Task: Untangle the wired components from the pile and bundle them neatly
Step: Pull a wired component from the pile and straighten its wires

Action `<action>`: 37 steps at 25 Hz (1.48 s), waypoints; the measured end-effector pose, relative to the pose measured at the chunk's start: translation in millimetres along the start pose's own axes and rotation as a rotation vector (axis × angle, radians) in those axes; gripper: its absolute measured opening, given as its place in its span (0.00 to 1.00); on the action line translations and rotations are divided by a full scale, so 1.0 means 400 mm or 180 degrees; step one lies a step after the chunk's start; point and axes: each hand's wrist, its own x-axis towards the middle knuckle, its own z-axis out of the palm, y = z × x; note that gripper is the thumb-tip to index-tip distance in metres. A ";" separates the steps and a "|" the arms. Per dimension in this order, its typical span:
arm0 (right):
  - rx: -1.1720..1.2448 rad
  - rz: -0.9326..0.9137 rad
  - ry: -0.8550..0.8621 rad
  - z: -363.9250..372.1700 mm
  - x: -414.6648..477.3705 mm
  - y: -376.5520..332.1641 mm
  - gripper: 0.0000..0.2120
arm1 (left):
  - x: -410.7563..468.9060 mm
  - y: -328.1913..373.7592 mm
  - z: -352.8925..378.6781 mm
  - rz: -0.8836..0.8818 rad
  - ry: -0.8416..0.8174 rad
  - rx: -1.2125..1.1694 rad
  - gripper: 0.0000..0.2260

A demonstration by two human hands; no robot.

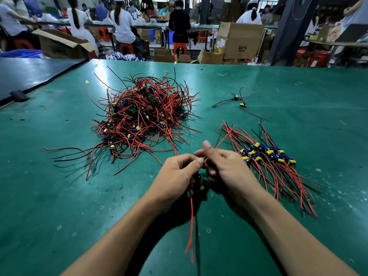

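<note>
beyond the green table stand cardboard boxes, red stools and seated workers.

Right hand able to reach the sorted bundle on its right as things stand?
Likely yes: the sorted bundle lies just beside the right hand with nothing between, but it and the left hand grip a wired component.

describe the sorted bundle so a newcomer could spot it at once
On the green table, find the right hand, which with the left hand holds a wired component. The bundle lies just right of it. Unlike the tangled pile at left and the two strays behind, its wires run roughly parallel, with yellow-and-blue parts banded across the middle.
</note>
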 end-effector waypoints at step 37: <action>0.2294 0.1167 -0.0364 -0.080 0.024 -0.057 0.26 | 0.009 0.016 -0.031 -0.0442 0.0079 -0.0606 0.07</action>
